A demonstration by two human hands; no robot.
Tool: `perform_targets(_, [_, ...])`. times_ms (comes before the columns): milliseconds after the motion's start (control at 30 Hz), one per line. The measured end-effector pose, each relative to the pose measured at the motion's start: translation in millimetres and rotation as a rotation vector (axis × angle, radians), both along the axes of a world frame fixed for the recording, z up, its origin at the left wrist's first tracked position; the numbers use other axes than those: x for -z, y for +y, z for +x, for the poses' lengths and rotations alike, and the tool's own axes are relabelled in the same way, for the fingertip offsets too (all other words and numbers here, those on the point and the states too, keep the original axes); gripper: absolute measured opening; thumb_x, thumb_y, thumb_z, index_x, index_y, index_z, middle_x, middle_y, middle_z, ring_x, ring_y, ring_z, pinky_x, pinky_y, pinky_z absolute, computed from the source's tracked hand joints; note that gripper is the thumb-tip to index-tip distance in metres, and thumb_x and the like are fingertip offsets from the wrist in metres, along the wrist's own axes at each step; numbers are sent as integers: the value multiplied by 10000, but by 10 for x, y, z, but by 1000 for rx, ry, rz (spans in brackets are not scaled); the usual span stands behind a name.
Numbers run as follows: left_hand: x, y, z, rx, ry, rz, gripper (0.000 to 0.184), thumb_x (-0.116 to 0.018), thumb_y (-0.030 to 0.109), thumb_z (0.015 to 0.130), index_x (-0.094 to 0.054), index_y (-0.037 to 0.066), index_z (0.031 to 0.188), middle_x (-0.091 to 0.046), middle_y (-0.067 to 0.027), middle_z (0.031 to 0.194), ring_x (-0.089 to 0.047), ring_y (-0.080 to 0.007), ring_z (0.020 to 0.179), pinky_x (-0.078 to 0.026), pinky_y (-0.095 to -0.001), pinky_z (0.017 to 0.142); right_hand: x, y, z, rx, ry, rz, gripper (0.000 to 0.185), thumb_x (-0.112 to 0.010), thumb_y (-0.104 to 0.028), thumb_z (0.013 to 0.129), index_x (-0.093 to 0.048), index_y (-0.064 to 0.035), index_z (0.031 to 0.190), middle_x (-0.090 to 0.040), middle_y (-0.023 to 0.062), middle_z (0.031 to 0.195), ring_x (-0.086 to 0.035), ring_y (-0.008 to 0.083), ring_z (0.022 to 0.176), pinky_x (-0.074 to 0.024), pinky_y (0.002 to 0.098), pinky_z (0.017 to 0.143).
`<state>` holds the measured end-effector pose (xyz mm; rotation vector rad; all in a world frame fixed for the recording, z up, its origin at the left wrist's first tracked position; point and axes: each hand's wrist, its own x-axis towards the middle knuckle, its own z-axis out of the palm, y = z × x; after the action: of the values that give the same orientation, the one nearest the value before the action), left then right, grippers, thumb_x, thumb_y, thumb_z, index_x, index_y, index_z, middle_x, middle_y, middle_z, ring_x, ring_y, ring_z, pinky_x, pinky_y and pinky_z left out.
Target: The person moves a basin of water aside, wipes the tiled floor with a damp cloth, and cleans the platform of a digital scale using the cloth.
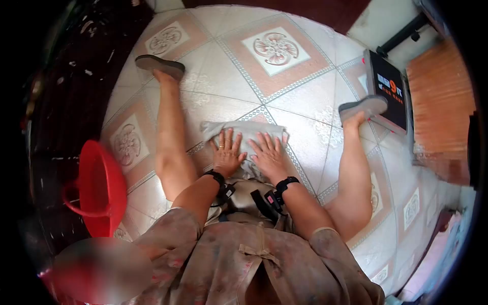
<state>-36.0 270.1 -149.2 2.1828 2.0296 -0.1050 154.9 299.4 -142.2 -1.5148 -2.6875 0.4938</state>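
Note:
A light grey cloth lies spread on the tiled floor between my legs. My left hand presses flat on its left part, fingers stretched out and a ring on one finger. Beside it, my right hand rests flat on the right part, fingers spread. Neither hand grips the cloth; both lie on top of it and hide some of it. Black straps with small devices circle both wrists.
To my left stands a red plastic basin with a handle. A black box with printed lettering is near my right foot, in front of a wooden piece. Patterned tiles cover the floor. A dark panel runs along the left.

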Motion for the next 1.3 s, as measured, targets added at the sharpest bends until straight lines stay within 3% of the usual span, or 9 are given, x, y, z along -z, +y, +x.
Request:
perform_targets(233, [103,651,-19,144,26,148,758,-545,549,920,-318,206,1556,-188,-164,1640,-187,-400,1494,-189,-744,1071,25,574,172,43,109,154,586,-616,-385,920,-460,-283,1475,-334,65,1584,-250,266,1483,-142,558,1198])
perform_targets(400, [15,1756,167,202,23,128,740,-513,538,943,-303,186,1559,-191,-173,1635,-180,-408,1492,-182,-748,1066,159,1617,369,55,89,197,608,-626,-401,906,-456,-294,1479,-327,71,1592,-258,269,1480,-140,558,1196])
perform_targets(500, [45,1888,266,179,28,105,747,-496,538,951,-277,178,1568,-154,-184,1641,-162,-424,1492,-173,-748,1071,112,2026,415,72,31,146,602,-608,-400,918,-444,-297,1489,-310,78,1601,-238,274,1490,-131,563,1194])
perform_targets(633, [-161,1716,250,247,87,-133,780,-465,577,950,-240,178,1581,-87,-174,1658,-78,-412,1519,-120,-759,1087,-31,1668,259,86,-48,18,586,-588,-375,937,-431,-305,1498,-273,85,1618,-216,288,1499,-137,577,1184])
perform_targets(733, [-373,1663,275,263,85,-271,797,-568,545,916,-258,215,1571,-131,-151,1656,-150,-410,1504,-177,-731,1087,-271,1469,345,16,-155,-80,590,-602,-358,927,-439,-298,1491,-296,93,1605,-260,307,1479,-213,607,1146])
perform_targets(833, [-640,1758,384,212,61,-396,770,-620,505,889,-306,264,1550,-166,-114,1655,-205,-406,1492,-186,-715,1098,-639,1533,236,150,-327,-289,631,-644,-307,886,-443,-285,1484,-339,109,1580,-291,320,1465,-210,624,1151])
perform_targets(1133, [-497,1228,409,211,0,-319,626,-559,229,933,-349,206,1522,-240,-109,1629,-213,-385,1500,-204,-670,1142,-252,778,348,169,46,-67,528,-606,-223,897,-525,-177,1417,-370,137,1557,-304,321,1454,-278,507,1140])
perform_targets(1233, [-496,1186,344,193,-14,-223,555,-528,223,958,-390,225,1496,-262,-79,1625,-234,-337,1503,-201,-655,1148,-191,761,359,170,64,2,521,-588,-225,907,-521,-153,1419,-394,146,1528,-309,329,1441,-268,490,1145])
perform_targets(1300, [-521,1197,341,208,11,-224,603,-545,307,955,-351,238,1521,-228,-79,1637,-203,-350,1507,-181,-648,1157,-119,797,385,178,76,69,516,-580,-232,912,-521,-145,1418,-403,152,1516,-318,335,1432,-266,491,1145])
